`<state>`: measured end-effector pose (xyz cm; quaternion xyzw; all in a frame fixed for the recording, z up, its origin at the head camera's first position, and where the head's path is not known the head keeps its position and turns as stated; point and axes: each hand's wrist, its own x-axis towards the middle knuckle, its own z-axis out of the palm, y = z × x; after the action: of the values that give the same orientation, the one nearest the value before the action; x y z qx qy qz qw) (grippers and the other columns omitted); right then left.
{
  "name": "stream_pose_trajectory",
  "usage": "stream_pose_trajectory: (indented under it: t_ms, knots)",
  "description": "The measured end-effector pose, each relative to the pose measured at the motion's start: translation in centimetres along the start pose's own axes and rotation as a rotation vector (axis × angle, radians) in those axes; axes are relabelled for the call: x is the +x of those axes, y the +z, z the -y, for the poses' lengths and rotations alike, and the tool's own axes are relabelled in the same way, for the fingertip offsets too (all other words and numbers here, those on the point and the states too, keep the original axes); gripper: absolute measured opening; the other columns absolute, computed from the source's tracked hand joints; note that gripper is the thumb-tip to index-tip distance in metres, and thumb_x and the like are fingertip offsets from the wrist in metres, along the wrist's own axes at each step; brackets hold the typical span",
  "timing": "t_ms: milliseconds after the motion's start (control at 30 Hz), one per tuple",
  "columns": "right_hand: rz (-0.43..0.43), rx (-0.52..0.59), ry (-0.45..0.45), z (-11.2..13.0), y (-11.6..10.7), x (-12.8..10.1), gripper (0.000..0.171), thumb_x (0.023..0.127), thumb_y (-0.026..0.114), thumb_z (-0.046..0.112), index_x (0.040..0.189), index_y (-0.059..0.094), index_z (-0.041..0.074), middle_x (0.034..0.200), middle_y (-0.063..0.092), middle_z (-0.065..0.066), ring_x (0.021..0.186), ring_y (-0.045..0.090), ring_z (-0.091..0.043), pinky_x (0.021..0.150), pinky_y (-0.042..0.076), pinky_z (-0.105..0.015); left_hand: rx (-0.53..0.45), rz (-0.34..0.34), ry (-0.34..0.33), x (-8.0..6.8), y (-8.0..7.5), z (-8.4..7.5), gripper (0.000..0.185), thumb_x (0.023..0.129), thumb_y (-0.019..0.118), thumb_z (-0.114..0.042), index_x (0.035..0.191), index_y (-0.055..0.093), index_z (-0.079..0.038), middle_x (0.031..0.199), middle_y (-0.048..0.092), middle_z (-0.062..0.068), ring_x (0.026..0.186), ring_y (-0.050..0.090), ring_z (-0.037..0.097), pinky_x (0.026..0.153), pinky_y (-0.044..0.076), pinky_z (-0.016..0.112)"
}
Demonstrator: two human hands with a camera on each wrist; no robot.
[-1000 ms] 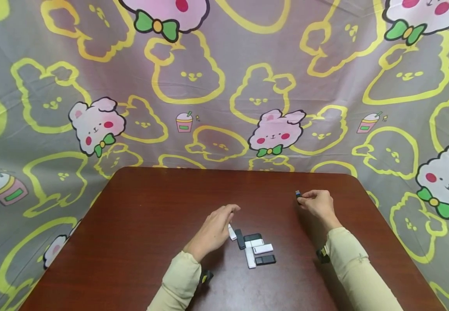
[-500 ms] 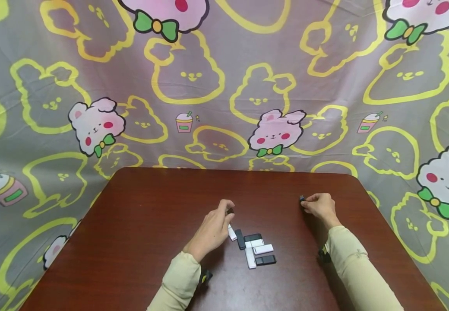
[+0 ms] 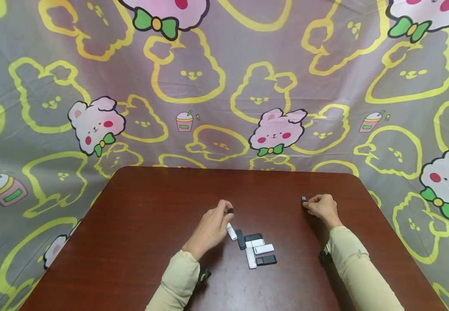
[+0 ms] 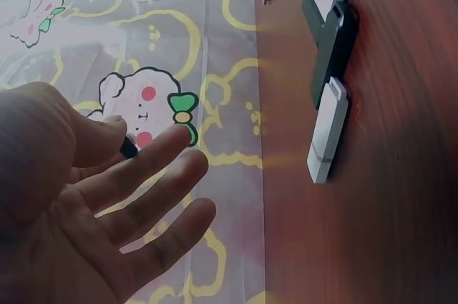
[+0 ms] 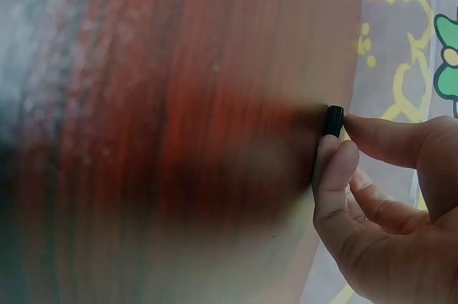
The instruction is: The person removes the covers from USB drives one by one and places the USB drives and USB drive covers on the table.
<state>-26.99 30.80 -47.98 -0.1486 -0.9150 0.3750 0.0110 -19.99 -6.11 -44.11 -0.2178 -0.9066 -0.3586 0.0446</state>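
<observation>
My left hand (image 3: 209,229) hovers over the middle of the table, left of a group of USB sticks. Between its thumb and index finger it pinches a small black piece (image 4: 128,147), which looks like a cap; the other fingers spread loosely. At the right, my right hand (image 3: 323,209) pinches a black USB stick (image 3: 304,201) between thumb and fingers. Its metal plug is bare and points toward the far edge. In the right wrist view, the black end of that stick (image 5: 334,122) shows between the fingertips; the rest is hidden.
White and black USB sticks lie close together on the brown table (image 3: 150,242), among them a white stick (image 3: 231,232), a dark stick (image 3: 241,239) and a black stick (image 3: 266,260). A patterned curtain (image 3: 209,86) hangs behind the table.
The right hand has moved slightly right and nearer with the USB stick. My left index finger has lifted and bent a little, and the small black piece now shows at its fingertips.
</observation>
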Motion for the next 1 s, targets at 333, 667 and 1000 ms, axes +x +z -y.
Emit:
stream_pose_trajectory:
  t_ms: [333,667,1000]
  knots:
    - [0.012,-0.001,-0.004,-0.3,-0.1,0.2,0.030,0.092,0.071,0.024,0.099,0.073,-0.005,0.060,0.070,0.006,0.057,0.064,-0.004,0.056,0.049,-0.025,0.072,-0.042,0.010,1.0,-0.5,1.5,0.017,0.102,0.059,-0.015,0.118,0.060,-0.010,0.105,0.073,0.008,0.088,0.065,0.018,0.080,0.054,0.036]
    - [-0.107,-0.077,-0.096,1.4,-0.8,-1.2,0.033,0.095,0.066,0.033,0.098,0.073,0.001,0.079,0.075,-0.009,0.080,0.067,-0.029,0.065,0.046,-0.033,0.196,-0.079,-0.006,2.7,-1.2,4.1,0.016,0.099,0.064,-0.015,0.113,0.061,-0.008,0.097,0.070,0.007,0.089,0.063,0.023,0.079,0.052,0.040]
    - [-0.148,-0.097,-0.311,5.2,-1.2,-4.8,0.024,0.096,0.068,0.026,0.101,0.071,0.003,0.094,0.076,-0.016,0.082,0.070,-0.028,0.066,0.049,-0.033,0.262,-0.050,-0.019,4.8,-1.3,6.1,0.013,0.095,0.069,-0.012,0.105,0.064,-0.006,0.097,0.072,0.009,0.095,0.067,0.031,0.086,0.053,0.047]
